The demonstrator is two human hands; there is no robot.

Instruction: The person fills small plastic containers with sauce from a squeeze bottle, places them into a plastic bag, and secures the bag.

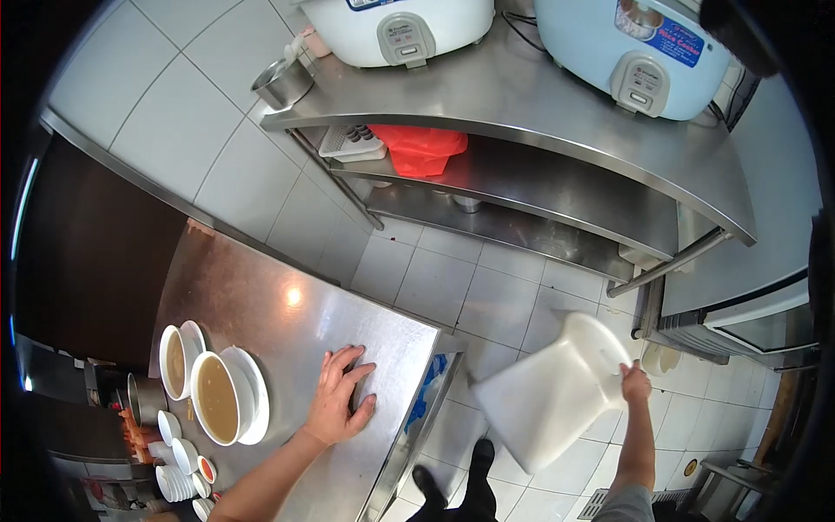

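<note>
My right hand (636, 383) grips the edge of a white plastic stool (548, 396), which is tilted over the tiled floor and slightly blurred by motion. A slot shows in its narrower end, near my fingers. My left hand (337, 400) rests palm down on the steel table (304, 348), fingers apart, holding nothing. Left of that hand stand two white bowls of brownish soup: a larger bowl (222, 398) beside a white plate (252, 396), and a smaller bowl (176, 363) behind it.
A steel shelf unit (487, 96) carries a white rice cooker (400, 35), a light-blue rice cooker (635, 56) and a metal pot (283, 84). A red bag (419, 150) lies underneath. Small dishes (174, 483) crowd the lower left. A fridge-like appliance (748, 322) stands at right.
</note>
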